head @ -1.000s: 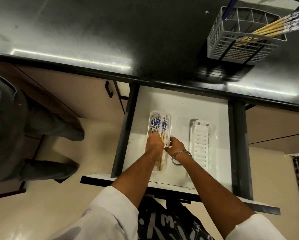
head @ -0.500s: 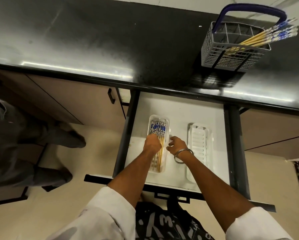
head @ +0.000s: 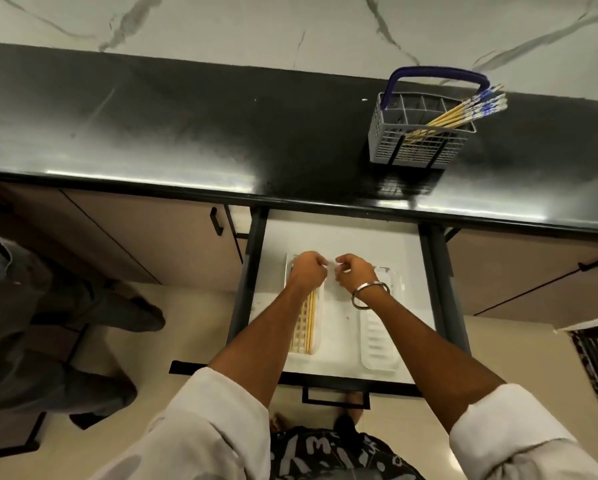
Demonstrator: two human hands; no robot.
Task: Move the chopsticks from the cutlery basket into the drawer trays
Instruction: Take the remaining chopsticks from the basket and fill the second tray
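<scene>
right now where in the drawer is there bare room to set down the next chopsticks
The right tray lies bare along its near half, right of the right hand. A bare strip of drawer floor runs between the two trays. The left tray is crowded with chopsticks, and the left hand covers its far end.

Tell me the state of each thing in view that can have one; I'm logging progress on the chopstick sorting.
Drawer: pulled open.
Left tray: holds chopsticks lying lengthwise.
Right tray: shows no chopsticks.
Cutlery basket: upright on the counter, chopsticks still leaning in it, handle raised.
Left hand: fingers curled, over the left tray's far end; a grip cannot be told.
Right hand: fingers curled, between the trays; a grip cannot be told.
</scene>
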